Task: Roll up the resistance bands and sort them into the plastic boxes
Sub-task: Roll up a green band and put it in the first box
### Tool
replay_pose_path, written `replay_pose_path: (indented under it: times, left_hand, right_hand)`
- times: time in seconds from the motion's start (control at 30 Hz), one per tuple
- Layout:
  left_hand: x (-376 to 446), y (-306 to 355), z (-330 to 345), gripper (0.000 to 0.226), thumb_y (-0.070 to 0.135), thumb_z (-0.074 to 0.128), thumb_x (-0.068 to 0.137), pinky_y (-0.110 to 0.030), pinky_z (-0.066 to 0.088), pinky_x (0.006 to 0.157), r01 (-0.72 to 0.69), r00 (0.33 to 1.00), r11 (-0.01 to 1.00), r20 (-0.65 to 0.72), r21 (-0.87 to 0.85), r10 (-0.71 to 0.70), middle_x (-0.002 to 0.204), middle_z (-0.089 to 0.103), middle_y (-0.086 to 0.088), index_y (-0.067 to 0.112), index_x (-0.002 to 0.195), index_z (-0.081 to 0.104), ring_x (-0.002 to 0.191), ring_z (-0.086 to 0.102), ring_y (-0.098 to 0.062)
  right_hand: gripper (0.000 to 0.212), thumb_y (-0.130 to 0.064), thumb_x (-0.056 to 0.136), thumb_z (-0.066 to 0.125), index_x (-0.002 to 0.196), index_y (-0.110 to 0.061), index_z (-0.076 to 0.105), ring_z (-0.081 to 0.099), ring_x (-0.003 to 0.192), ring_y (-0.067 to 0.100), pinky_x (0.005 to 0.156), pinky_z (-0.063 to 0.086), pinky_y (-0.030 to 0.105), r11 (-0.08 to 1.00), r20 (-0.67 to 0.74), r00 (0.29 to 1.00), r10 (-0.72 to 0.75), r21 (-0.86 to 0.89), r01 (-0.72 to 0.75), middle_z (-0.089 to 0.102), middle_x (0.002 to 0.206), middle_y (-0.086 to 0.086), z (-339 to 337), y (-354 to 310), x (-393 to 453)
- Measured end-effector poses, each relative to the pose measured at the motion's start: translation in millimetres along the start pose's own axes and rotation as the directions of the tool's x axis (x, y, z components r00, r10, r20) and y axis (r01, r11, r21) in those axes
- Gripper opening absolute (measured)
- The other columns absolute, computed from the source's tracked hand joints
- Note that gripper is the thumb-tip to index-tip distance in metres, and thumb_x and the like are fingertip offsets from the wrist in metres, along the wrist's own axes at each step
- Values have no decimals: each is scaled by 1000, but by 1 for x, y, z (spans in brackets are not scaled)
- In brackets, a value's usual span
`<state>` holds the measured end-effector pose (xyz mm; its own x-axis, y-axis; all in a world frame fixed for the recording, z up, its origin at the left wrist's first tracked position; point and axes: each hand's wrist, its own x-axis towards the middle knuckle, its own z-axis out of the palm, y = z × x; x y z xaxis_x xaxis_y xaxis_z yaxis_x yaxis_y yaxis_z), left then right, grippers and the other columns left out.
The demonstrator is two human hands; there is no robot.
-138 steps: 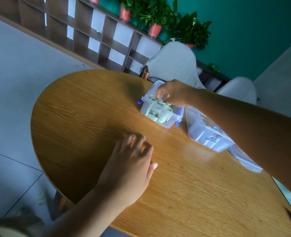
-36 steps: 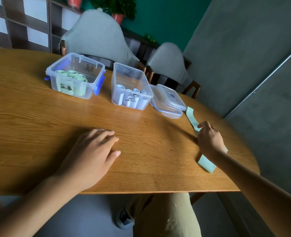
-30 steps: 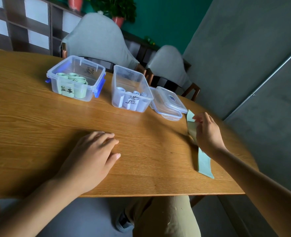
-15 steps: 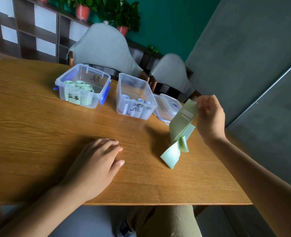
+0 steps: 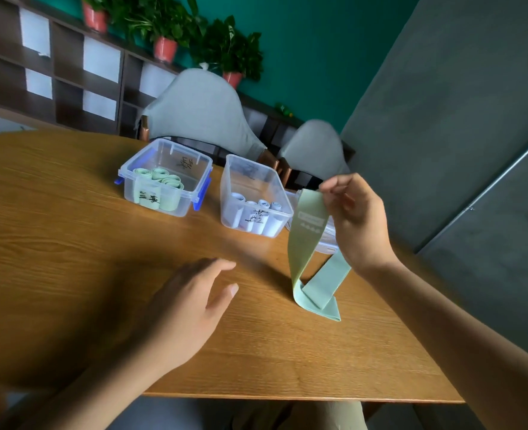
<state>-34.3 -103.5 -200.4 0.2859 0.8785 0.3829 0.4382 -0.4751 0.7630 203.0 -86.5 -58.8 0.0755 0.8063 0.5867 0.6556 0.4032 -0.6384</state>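
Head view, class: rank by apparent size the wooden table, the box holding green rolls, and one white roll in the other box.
1. Wooden table
2. Box holding green rolls
3. White roll
The differences are too plain for camera nearness to matter.

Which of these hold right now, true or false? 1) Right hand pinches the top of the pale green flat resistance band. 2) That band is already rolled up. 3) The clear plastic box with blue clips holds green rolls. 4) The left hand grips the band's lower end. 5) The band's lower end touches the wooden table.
1) True: the right hand pinches the top of the pale green flat resistance band.
2) False: it hangs unrolled, folded at the bottom.
3) True: the clear plastic box with blue clips holds green rolls.
4) False: the left hand is open over the wooden table, apart from the band.
5) True: its folded lower end rests on the table.
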Motion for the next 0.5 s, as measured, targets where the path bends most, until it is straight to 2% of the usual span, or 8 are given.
replay_pose_path:
  times: [0.07, 0.17, 0.23, 0.3, 0.37, 0.43, 0.5]
  left_hand:
    - [4, 7, -3, 46, 58, 44, 92, -30, 49, 100, -3, 999, 989, -38, -150, -3, 127, 60, 24, 38, 132, 55, 119, 56, 2]
    - [10, 23, -10, 43, 46, 52, 96, -19, 49, 94, -30, 993, 935, -115, -354, -11, 124, 63, 23, 34, 138, 53, 115, 59, 3]
    - [13, 35, -15, 37, 38, 56, 98, -15, 50, 86, -58, 987, 911, -160, -408, -9, 114, 66, 25, 34, 134, 56, 107, 62, 1]
    - [16, 40, -18, 26, 35, 60, 97, -25, 53, 79, -83, 980, 908, -197, -411, 1, 102, 67, 22, 34, 123, 63, 94, 64, -7]
    - [18, 39, -18, 13, 36, 62, 96, -39, 54, 72, -75, 978, 903, -207, -423, -15, 84, 68, 11, 29, 105, 67, 78, 64, -14]
    - [18, 34, -19, 18, 35, 62, 93, -40, 52, 64, -65, 972, 891, -231, -450, -46, 65, 60, 5, 19, 85, 62, 62, 60, -18]
    - [19, 31, -21, 22, 29, 65, 94, -33, 48, 58, -35, 966, 849, -237, -528, -107, 56, 57, -1, 16, 78, 58, 53, 55, -15]
  right_hand:
    - [16, 2, 100, 53, 101, -10, 64, 64, 88, 12, 81, 51, 25, 999, 98, 995, -33, 32, 30, 67, 95, 1, 7, -14, -5]
    - [17, 5, 99, 54, 102, -8, 65, 67, 92, 12, 85, 50, 23, 996, 265, 963, -55, 76, 36, 69, 96, 2, 18, -31, -16]
    - [17, 4, 99, 55, 104, -8, 65, 68, 96, 17, 87, 51, 26, 995, 335, 940, -60, 95, 30, 70, 98, 5, 27, -39, -24]
    - [16, 4, 98, 56, 106, -7, 65, 69, 100, 20, 90, 53, 33, 993, 367, 928, -69, 115, 28, 71, 100, 6, 37, -43, -31]
    - [15, 3, 99, 57, 107, -6, 65, 69, 101, 22, 92, 54, 37, 991, 365, 929, -64, 130, 17, 71, 102, 7, 45, -44, -37]
    - [14, -2, 99, 59, 110, -9, 64, 69, 94, 16, 85, 53, 31, 989, 344, 939, -33, 150, -20, 70, 106, 4, 53, -41, -42]
    - [19, -13, 98, 63, 117, -15, 60, 65, 86, 11, 79, 49, 25, 978, 351, 936, 36, 181, -106, 68, 109, -3, 61, -38, -48]
